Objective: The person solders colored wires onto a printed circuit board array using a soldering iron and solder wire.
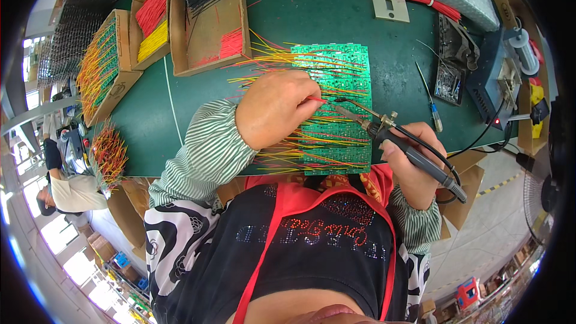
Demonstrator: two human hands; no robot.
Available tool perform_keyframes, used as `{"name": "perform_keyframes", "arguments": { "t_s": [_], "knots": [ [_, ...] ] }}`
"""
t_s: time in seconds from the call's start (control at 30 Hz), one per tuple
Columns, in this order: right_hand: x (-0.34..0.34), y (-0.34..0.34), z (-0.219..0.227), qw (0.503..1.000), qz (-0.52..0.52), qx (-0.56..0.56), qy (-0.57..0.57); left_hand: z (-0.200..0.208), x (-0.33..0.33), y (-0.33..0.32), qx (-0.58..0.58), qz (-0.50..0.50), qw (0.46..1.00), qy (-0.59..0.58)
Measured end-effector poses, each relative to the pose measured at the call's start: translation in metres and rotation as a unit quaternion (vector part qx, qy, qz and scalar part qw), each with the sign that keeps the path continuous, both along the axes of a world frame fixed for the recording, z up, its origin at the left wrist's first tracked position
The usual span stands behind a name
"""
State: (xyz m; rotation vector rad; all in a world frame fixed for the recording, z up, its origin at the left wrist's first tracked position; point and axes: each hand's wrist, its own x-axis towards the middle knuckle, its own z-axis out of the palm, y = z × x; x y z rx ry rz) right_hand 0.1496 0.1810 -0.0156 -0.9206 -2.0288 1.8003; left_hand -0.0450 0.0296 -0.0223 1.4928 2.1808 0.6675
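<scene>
A panel of green circuit boards (359, 138) lies on the green bench in front of me. Rows of red and yellow wires (282, 151) stick out from it toward the left. My left hand (277, 109) reaches over these wires, thumb and fingers pinched on a red wire (316, 99) whose end is over the boards. My right hand (413, 159) is wrapped round a dark-handled soldering iron (414, 155) with a thin feed tube and a black cable. The iron's tip meets the boards close to the end of the red wire; whether they touch is too small to tell.
At the back left, cardboard boxes (175, 36) hold red, yellow and black wires; another box (96, 103) holds wired boards. A screwdriver (436, 117), metal plate (390, 5) and blue soldering station (487, 87) are to the right. A person (75, 189) sits far left.
</scene>
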Motion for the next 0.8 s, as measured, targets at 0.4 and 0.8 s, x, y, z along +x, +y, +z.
{"name": "perform_keyframes", "arguments": {
  "t_s": [0.4,0.8],
  "knots": [
    [0.0017,0.0012,0.0056,1.000,-0.011,-0.003,0.004,-0.0017,-0.0011,-0.0016,0.011,-0.002,1.000,-0.014],
    [0.0003,0.0034,0.0066,1.000,0.007,0.006,-0.004,-0.0026,-0.0012,0.0002,0.004,-0.001,1.000,-0.015]
  ]
}}
